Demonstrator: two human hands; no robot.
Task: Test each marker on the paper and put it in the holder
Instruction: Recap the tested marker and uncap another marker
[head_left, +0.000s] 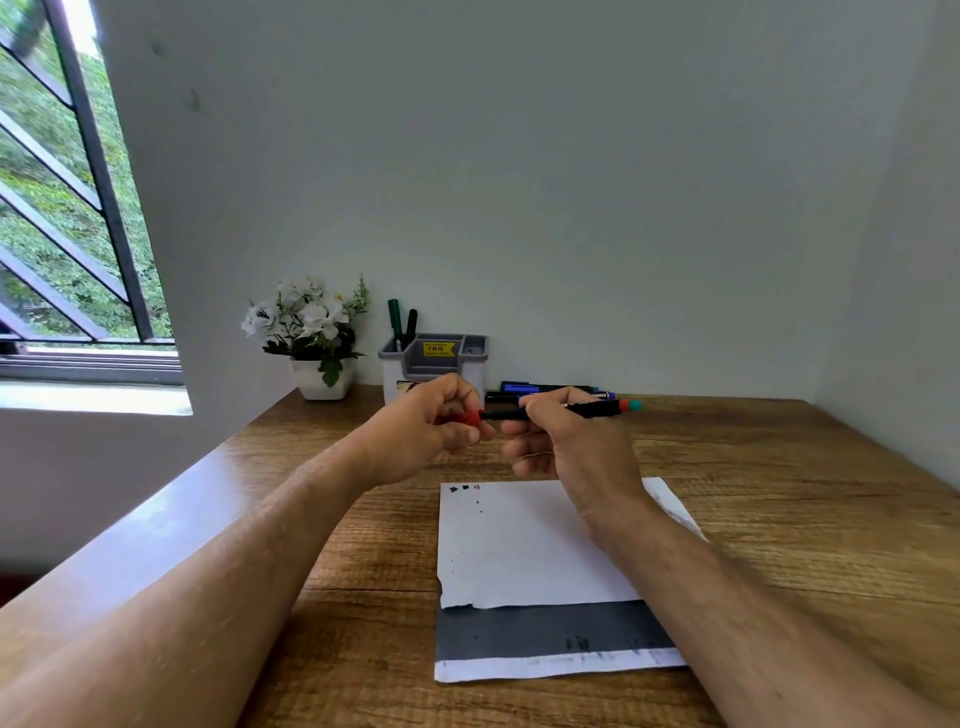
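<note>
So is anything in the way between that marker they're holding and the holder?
Nothing visible. The marker is held above the table, just in front of the holder, by the left hand and right hand. Two markers already stand in its left compartment.

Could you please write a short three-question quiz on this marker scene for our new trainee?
1. True or false: the left hand grips the red cap.
2. How many markers stand in the holder? A) none B) two C) five
3. Fill in: the paper bears its test marks near its far ____ corner.

Key: 1 true: the right hand holds the black marker by its barrel. 2 B: a green marker and a black one. 3 left.
</note>
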